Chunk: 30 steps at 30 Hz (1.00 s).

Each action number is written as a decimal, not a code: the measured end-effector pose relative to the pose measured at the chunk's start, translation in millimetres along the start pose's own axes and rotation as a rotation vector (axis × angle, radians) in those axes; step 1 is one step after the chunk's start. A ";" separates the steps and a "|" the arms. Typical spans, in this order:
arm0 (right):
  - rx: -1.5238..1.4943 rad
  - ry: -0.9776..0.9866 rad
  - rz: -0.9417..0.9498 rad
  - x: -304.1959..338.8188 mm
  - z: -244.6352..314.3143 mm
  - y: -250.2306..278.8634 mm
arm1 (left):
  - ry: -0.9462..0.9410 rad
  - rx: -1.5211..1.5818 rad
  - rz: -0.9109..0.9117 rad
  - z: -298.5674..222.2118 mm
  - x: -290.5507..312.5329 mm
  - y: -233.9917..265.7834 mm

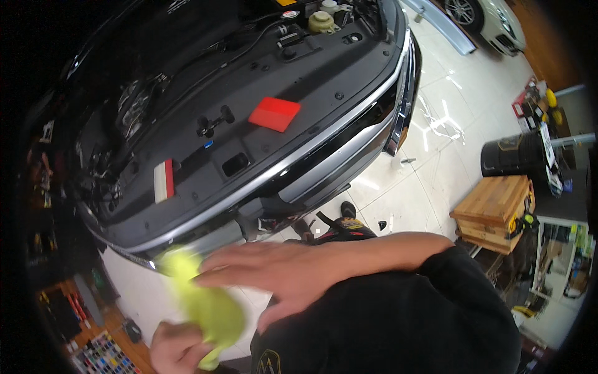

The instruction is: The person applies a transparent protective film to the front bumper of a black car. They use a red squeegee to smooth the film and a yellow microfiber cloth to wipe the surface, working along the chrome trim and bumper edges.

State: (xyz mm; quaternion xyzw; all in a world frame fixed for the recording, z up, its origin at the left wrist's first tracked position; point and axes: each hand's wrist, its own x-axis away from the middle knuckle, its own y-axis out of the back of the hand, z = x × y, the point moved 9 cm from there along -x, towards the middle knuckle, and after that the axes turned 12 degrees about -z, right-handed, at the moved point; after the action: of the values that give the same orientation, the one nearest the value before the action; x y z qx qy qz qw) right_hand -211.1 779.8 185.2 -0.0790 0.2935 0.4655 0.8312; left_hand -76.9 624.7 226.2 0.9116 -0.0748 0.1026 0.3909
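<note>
The left hand (177,349) was clamped on the low end of a yellow-green cloth (202,305) near the car's front bumper (324,168), while the right hand (274,271), fingers spread flat, lay against it (apparently smoothing or folding; motion blur).

From my feed this reads as a car workshop or detailing bay. A black car (261,118) stands with its hood up, engine bay and fluid reservoirs (322,22) exposed. The floor (436,143) is glossy pale tile, with a second, white car (492,22) parked beyond. A wooden crate (492,209), a black drum (511,156) and cluttered tool shelves (542,106) line the right side.
</note>
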 end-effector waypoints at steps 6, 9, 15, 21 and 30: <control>-0.110 -0.617 0.567 76.3 -48.4 -21.5 | 0.065 0.009 -0.289 -11.0 -86.8 -64.0; -0.669 -0.823 0.161 102.3 -54.8 0.9 | 0.060 -0.043 -0.627 40.3 -97.6 -103.2; 0.393 0.040 -0.186 78.9 -77.3 20.8 | 0.503 0.805 -1.027 129.8 -121.3 -247.6; 0.948 0.092 -0.071 92.7 -165.5 24.7 | 0.523 0.766 -0.806 128.3 -100.9 -257.4; 1.281 0.016 -0.484 163.9 -155.5 242.7 | 0.428 0.766 -0.625 113.5 -85.8 -253.9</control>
State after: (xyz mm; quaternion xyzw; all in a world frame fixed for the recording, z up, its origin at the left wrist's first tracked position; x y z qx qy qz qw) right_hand -410.0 970.6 0.8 0.3616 0.4911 0.0007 0.7925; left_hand -90.4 720.3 -48.3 0.9266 0.3239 0.1847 0.0489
